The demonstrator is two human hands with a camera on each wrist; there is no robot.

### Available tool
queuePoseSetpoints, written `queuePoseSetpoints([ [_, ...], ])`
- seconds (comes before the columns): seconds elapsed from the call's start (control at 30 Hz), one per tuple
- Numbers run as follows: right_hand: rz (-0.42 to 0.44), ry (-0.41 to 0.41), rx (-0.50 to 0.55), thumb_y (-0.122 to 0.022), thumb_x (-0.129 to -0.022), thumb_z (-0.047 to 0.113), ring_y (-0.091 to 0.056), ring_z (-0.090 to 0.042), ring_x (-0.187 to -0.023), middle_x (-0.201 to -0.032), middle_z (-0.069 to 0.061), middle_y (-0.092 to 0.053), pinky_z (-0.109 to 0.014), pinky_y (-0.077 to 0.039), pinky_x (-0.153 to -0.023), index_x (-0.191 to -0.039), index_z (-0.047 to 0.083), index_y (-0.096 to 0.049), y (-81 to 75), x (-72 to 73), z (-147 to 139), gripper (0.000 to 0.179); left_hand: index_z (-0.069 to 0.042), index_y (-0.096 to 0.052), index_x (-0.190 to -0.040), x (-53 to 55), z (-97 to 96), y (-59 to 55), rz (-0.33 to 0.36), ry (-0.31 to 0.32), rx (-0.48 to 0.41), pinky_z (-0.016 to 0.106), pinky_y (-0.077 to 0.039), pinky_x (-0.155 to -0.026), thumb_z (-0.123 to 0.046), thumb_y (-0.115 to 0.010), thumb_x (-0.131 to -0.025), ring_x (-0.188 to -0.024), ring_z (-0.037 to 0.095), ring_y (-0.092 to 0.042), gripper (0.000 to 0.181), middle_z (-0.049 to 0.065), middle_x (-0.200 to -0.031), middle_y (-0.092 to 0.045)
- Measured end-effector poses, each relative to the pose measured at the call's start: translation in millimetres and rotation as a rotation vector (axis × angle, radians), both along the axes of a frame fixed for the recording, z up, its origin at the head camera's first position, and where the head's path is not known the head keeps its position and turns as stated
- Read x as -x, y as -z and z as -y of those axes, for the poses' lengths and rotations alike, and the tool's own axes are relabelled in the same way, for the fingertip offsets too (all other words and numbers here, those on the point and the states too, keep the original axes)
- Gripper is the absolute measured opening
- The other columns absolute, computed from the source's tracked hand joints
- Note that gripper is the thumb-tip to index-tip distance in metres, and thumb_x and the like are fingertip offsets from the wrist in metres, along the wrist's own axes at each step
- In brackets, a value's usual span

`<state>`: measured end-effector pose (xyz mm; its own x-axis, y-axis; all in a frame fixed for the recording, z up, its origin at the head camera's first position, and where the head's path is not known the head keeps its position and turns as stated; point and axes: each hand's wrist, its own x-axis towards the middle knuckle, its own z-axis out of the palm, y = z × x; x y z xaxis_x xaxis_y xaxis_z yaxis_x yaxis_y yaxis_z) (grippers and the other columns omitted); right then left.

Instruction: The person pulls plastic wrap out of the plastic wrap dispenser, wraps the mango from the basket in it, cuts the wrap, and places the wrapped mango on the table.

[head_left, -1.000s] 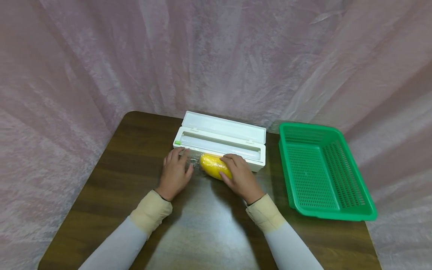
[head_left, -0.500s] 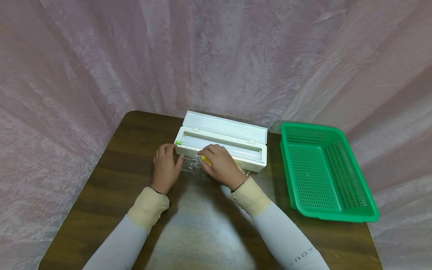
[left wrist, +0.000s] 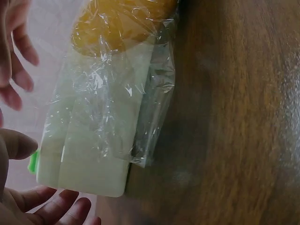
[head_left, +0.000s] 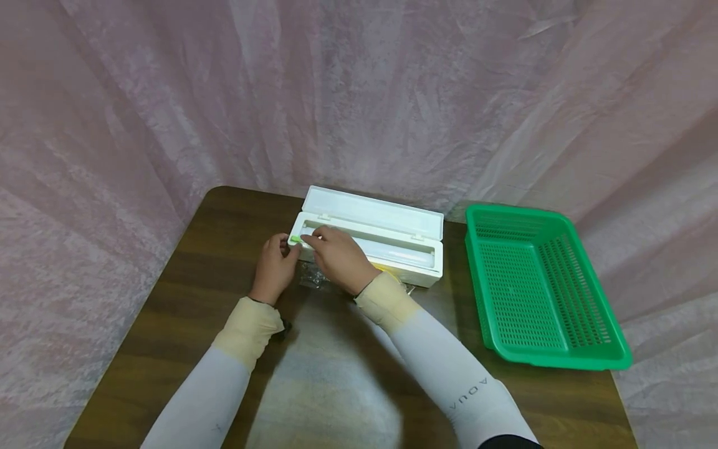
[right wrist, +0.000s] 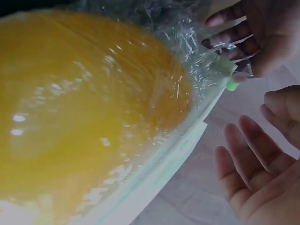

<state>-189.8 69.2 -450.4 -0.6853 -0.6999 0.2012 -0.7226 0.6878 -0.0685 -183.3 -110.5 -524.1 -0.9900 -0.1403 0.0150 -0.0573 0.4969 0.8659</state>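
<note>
On your right arm's pale grey, close-fitting fabric sleeve (head_left: pixel 440 362), lower right of centre in the head view, you can read the word "AQUA" (head_left: pixel 469 393) in dark capitals, slanting up towards the right. On your left arm's matching pale grey fabric sleeve (head_left: pixel 196 399), at the bottom left of the frame, you have a small dark mark (head_left: pixel 219 428), too small to read for certain.

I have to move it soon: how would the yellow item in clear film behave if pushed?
The yellow item might roll, since its visible end is rounded. Its clear film looks glossy, so a grip could slip. The film's loose, wrinkled part against the white box would probably flop.
</note>
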Motion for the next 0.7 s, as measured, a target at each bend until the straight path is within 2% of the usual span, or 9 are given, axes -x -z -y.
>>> queuePoseSetpoints([
  [0.13, 0.02, 0.012, -0.062, -0.056, -0.102, 0.014, -0.067, -0.021, -0.107, -0.126, -0.006, -0.067, -0.034, -0.055, -0.091, -0.141, 0.015, -0.059, -3.7, 8.1, 12.6, 0.039, 0.002, -0.046, -0.141, 1.6, 0.8, 3.4, 0.043, 0.002, -0.052, 0.051, -0.046, -0.097, -0.036, -0.054, -0.102, -0.118, 0.035, -0.054, 0.055, 0.022, -0.13, -0.053],
  [0.37, 0.075, 0.014, -0.076, -0.057, -0.104, 0.018, -0.069, -0.021, -0.094, -0.118, -0.003, -0.068, -0.033, -0.058, -0.081, -0.133, 0.019, -0.068, -2.9, 24.2, 31.5, 0.031, 0.0, -0.044, -0.143, 1.8, 0.5, 3.0, 0.07, -0.004, -0.11, 0.05, -0.046, -0.098, -0.035, -0.053, -0.103, -0.121, 0.036, -0.053, 0.055, 0.022, -0.135, -0.051],
  [0.57, 0.046, 0.007, -0.101, -0.06, -0.101, 0.015, -0.069, -0.02, -0.087, -0.104, 0.0, -0.07, -0.034, -0.058, -0.076, -0.125, 0.026, -0.073, -5.1, 30.0, 42.0, 0.029, -0.005, -0.038, -0.152, 3.0, -0.5, 0.3, 0.141, 0.015, -0.147, 0.054, -0.04, -0.109, -0.035, -0.048, -0.104, -0.133, 0.037, -0.046, 0.057, 0.021, -0.148, -0.044],
  [0.7, 0.019, -0.001, -0.116, -0.065, -0.097, 0.013, -0.069, -0.019, -0.091, -0.102, 0.001, -0.071, -0.035, -0.058, -0.078, -0.119, 0.025, -0.076, -2.8, 30.6, 44.6, 0.027, -0.01, -0.036, -0.156, 3.5, -1.0, 0.7, 0.165, 0.021, -0.155, 0.055, -0.034, -0.116, -0.034, -0.045, -0.105, -0.141, 0.037, -0.039, 0.057, 0.021, -0.154, -0.039],
])
